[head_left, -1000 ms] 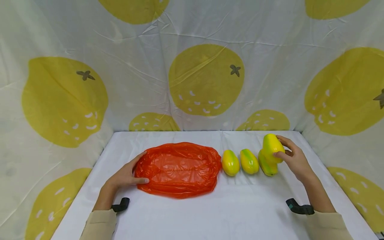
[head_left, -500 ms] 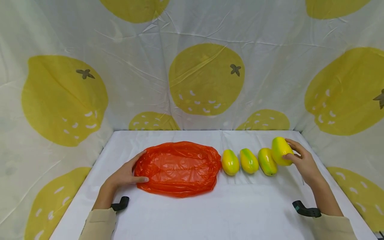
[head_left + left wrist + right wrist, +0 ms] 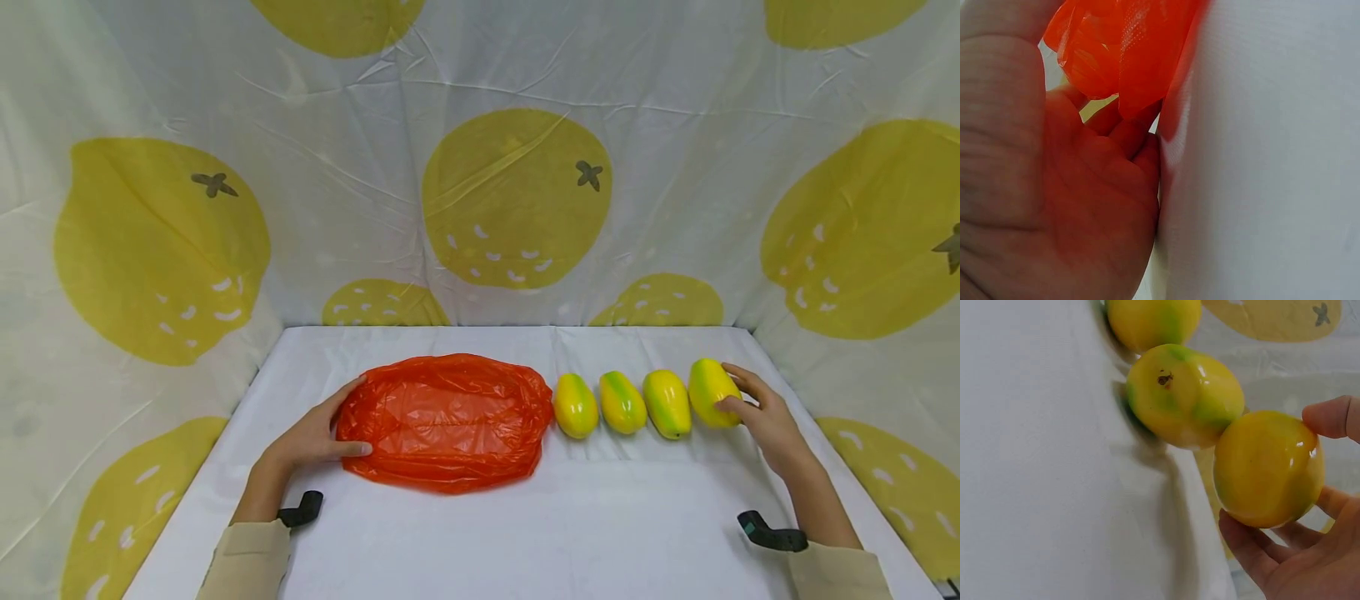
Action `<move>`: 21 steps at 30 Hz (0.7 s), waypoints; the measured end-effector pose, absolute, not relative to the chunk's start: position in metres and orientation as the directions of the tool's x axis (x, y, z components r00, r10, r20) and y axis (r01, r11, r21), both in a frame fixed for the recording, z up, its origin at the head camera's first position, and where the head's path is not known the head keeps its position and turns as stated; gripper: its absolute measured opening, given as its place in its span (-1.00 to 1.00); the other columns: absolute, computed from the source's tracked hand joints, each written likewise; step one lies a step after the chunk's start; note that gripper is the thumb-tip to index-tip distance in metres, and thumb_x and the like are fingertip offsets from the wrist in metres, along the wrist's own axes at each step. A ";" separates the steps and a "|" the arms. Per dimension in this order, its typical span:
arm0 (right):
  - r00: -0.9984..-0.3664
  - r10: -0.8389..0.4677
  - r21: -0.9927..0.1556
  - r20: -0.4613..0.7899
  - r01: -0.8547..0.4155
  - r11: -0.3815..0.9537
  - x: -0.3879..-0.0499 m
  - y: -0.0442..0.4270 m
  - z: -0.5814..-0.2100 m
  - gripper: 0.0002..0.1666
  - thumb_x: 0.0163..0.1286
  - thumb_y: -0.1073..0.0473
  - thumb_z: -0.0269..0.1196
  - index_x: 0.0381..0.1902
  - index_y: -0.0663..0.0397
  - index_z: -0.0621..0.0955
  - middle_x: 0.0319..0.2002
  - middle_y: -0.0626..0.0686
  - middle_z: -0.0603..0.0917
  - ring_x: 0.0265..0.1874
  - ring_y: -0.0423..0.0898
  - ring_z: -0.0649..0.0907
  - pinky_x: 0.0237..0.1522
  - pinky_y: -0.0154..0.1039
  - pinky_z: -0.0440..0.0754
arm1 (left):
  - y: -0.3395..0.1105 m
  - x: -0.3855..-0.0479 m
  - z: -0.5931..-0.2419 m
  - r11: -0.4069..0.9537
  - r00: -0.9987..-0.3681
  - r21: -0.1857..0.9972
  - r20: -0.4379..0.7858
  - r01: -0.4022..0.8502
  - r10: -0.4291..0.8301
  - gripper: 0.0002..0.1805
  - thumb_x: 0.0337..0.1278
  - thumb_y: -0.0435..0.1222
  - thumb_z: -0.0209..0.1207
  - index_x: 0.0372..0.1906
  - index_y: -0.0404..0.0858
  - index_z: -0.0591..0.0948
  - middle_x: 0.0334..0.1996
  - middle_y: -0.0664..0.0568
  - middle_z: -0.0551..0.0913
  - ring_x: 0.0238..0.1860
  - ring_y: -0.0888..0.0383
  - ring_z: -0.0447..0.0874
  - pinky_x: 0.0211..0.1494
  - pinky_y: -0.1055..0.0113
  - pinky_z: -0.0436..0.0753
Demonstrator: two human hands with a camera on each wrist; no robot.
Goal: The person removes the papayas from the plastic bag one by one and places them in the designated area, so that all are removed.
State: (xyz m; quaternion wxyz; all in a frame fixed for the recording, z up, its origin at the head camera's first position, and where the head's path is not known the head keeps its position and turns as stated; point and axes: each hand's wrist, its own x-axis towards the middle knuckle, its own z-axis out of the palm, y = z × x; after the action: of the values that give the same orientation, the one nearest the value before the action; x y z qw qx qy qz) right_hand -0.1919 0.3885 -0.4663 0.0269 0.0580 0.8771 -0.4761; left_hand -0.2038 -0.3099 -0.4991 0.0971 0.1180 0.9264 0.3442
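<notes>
A thin red plastic bag [image 3: 450,425] lies spread on the white tabletop, left of centre. My left hand [image 3: 309,435] rests at the bag's left end, thumb over the near corner and fingers reaching to the back edge. In the left wrist view, red plastic [image 3: 1147,50] hangs before my partly hidden fingers. At the right, my right hand [image 3: 772,429] holds a yellow-green papaya [image 3: 712,393] between thumb and fingers. Beside it lie three similar papayas: the nearest [image 3: 667,404], a middle one [image 3: 622,403] and one close to the bag [image 3: 576,406].
The white tabletop [image 3: 525,533] is bounded by hanging cloth walls [image 3: 360,192] printed with large yellow fruit. Black wrist-worn devices sit at my left wrist [image 3: 302,510] and right wrist [image 3: 768,533].
My right hand has moved right and down with its papaya, from above the third fruit to beside it at the row's right end. My left hand and the bag stay put.
</notes>
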 end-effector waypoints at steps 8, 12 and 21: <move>-0.991 0.044 -0.851 -0.127 0.132 0.507 -0.190 0.390 -0.473 -0.14 0.58 0.04 0.08 0.67 0.06 0.00 0.60 0.46 -0.01 0.47 0.45 0.10 0.43 0.55 0.14 | -0.310 -0.203 -0.497 0.740 -0.955 0.657 -0.102 0.146 0.278 0.28 -0.13 0.16 0.52 0.67 0.11 0.01 0.60 -0.19 0.18 0.53 -0.32 0.19 0.37 -0.40 0.45; -0.993 0.013 -0.831 -0.119 0.107 0.547 -0.188 0.390 -0.480 -0.13 0.57 0.05 0.11 0.66 0.11 0.02 0.59 0.47 0.02 0.48 0.46 0.08 0.44 0.55 0.09 | -0.310 -0.203 -0.497 0.740 -0.955 0.656 -0.099 0.149 0.280 0.29 -0.14 0.17 0.52 0.67 0.09 0.02 0.60 -0.19 0.20 0.53 -0.32 0.20 0.35 -0.38 0.48; -0.993 -0.002 -0.794 -0.122 0.096 0.601 -0.187 0.388 -0.489 -0.10 0.57 0.02 0.10 0.67 0.08 -0.02 0.57 0.50 0.03 0.43 0.53 0.17 0.36 0.57 0.21 | -0.309 -0.203 -0.498 0.735 -0.956 0.663 -0.099 0.144 0.277 0.29 -0.15 0.16 0.52 0.67 0.10 0.01 0.61 -0.17 0.19 0.54 -0.31 0.19 0.37 -0.39 0.46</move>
State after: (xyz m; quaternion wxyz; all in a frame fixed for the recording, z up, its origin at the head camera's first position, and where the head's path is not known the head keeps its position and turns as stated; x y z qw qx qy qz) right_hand -0.1866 0.3884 -0.4890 0.0550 0.0264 0.8929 -0.4460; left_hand -0.2030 -0.3091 -0.4985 0.0957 0.1137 0.9264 0.3459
